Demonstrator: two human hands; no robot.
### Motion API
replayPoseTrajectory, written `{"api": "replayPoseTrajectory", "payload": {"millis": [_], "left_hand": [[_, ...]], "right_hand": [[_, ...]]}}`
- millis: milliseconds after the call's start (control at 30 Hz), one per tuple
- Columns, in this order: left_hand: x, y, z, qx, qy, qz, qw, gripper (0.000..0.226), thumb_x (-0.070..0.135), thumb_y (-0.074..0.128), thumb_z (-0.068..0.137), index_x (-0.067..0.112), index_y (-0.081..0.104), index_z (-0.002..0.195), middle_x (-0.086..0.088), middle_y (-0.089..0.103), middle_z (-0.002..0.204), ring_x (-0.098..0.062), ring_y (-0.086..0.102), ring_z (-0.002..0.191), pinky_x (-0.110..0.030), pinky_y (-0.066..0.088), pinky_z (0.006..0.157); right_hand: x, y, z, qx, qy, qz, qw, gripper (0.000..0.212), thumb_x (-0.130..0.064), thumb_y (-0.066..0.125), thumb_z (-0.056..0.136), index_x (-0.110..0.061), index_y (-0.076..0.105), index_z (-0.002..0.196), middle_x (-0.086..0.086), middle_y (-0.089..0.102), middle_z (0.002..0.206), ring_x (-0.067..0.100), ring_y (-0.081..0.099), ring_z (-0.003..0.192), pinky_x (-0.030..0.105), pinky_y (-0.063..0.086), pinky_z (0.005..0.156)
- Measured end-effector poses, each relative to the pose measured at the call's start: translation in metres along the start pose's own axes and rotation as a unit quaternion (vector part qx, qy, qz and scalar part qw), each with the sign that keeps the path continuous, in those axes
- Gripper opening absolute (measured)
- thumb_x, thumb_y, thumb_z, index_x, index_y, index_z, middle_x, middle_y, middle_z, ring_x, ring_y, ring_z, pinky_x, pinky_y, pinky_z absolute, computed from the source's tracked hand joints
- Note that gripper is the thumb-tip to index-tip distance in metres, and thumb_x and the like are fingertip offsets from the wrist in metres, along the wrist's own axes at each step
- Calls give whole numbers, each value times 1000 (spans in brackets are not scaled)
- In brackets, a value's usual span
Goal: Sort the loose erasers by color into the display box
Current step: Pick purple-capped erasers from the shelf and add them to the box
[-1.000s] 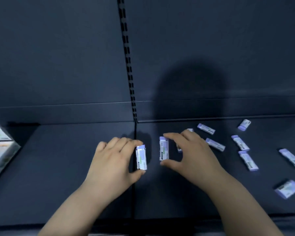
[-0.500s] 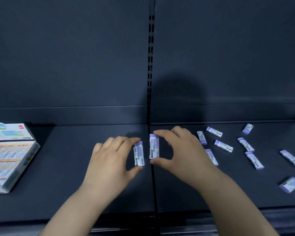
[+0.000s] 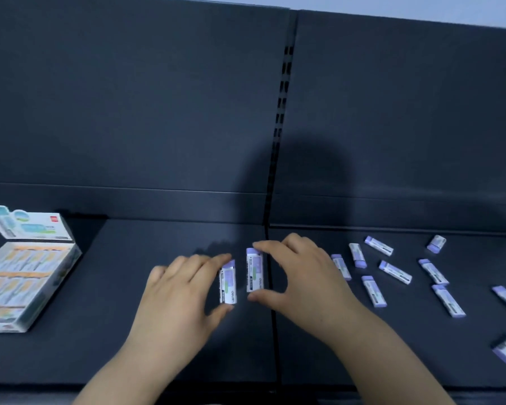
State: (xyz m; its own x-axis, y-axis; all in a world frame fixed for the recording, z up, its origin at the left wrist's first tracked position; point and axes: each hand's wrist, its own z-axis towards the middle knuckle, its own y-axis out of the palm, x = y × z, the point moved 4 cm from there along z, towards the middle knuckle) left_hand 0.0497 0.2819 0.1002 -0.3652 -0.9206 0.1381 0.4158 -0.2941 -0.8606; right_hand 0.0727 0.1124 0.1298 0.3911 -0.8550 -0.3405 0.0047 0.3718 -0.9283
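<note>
Pinching the left eraser (image 3: 228, 283) end to end with the left hand (image 3: 181, 290), thumb at the near end, forefinger at the purple far end. Pinching the right eraser (image 3: 254, 270) the same way with the right hand (image 3: 301, 282). Held just beside each other over the shelf (image 3: 158, 346), not touching, long axes near parallel and pointing away from the body. Box (image 3: 54, 290) well apart to the left, open, lid tipped back, contents blurred; nearer the left hand than the right. Likely next: left eraser carried leftward first, turned to suit the rows. Loose erasers (image 3: 395, 271) scattered to the right, beyond the right hand, all purple-ended, waiting.
</note>
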Motion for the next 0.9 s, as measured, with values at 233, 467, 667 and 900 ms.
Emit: {"api": "replayPoseTrajectory", "payload": {"millis": [233,467,667,900], "left_hand": [[-78,-21,-10,12,-9,-4,1000,76,41,87,51,25,57,119,11,63,97,-11,47,91,-28,29,72],[-196,-53,-26,-4,-11,-7,1000,67,50,73,56,28,59,118,10,60,103,-10,46,95,-27,27,75],[-270,-66,-36,-36,0,-10,999,73,48,87,47,26,64,113,7,61,105,-12,52,95,-35,40,72],[-326,-60,-45,-130,-6,37,991,77,56,85,42,27,66,110,11,63,101,-14,61,88,-29,34,66]], "right_hand": [[-65,30,41,0,-16,9,1000,70,-58,63,76,-44,33,137,-16,38,105,4,37,105,21,31,98],[-163,73,93,6,-27,23,999,71,-58,63,76,-44,32,138,-16,40,111,3,37,106,21,33,96],[-218,112,124,2,-11,18,1000,72,-58,64,76,-41,32,139,-13,42,114,6,38,110,22,35,95],[-243,142,141,-32,27,9,999,68,-58,63,77,-40,34,137,-11,43,116,8,40,113,23,36,91]]}}
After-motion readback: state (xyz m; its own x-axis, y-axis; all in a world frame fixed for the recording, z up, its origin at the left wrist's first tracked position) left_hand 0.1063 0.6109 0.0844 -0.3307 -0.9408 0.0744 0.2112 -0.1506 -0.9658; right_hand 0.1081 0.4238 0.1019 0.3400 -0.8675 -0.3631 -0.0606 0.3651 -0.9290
